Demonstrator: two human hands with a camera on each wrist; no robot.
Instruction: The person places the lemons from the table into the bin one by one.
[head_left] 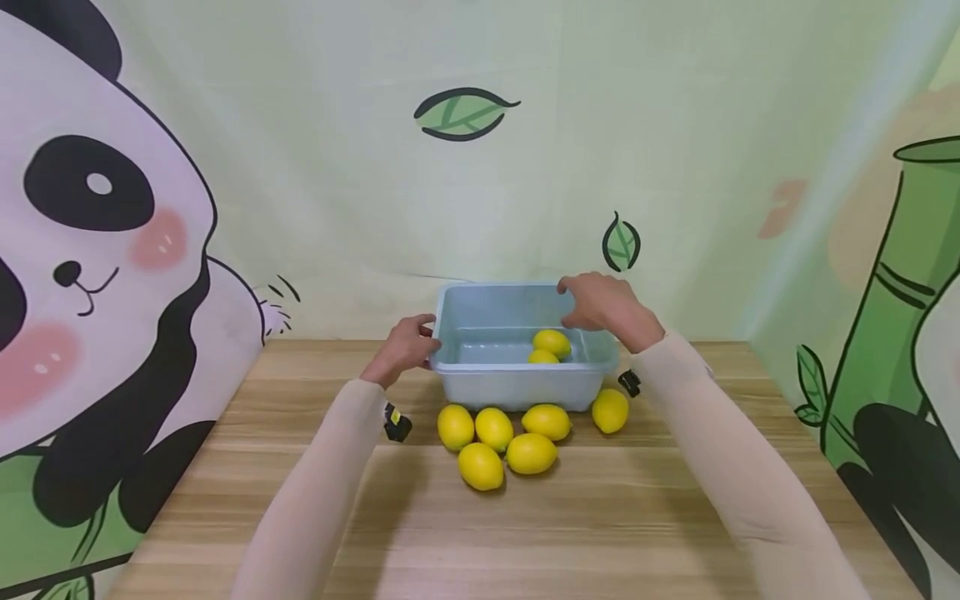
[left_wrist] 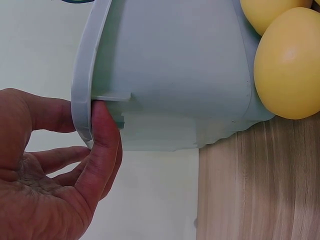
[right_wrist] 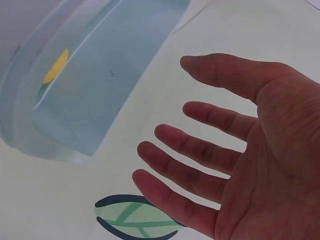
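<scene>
A light blue plastic basin (head_left: pixel 525 385) stands at the far side of the table, with two lemons (head_left: pixel 552 343) inside toward its right. My left hand (head_left: pixel 408 343) pinches the basin's left rim (left_wrist: pixel 82 80) between thumb and fingers, as the left wrist view shows. Above the basin's right side is my right hand (head_left: pixel 603 302), its fingers spread and nothing in them. In the right wrist view that hand (right_wrist: pixel 235 145) is apart from the basin (right_wrist: pixel 100 80). Several lemons (head_left: pixel 531 454) lie on the table along the basin's front; one lemon (head_left: pixel 610 411) sits off to the right.
The wooden table (head_left: pixel 600 525) ends at a cloth backdrop (head_left: pixel 337 208) right behind the basin, printed with a panda and leaves. Small black devices (head_left: pixel 397 423) are strapped at both wrists. More backdrop rises along the left and right sides.
</scene>
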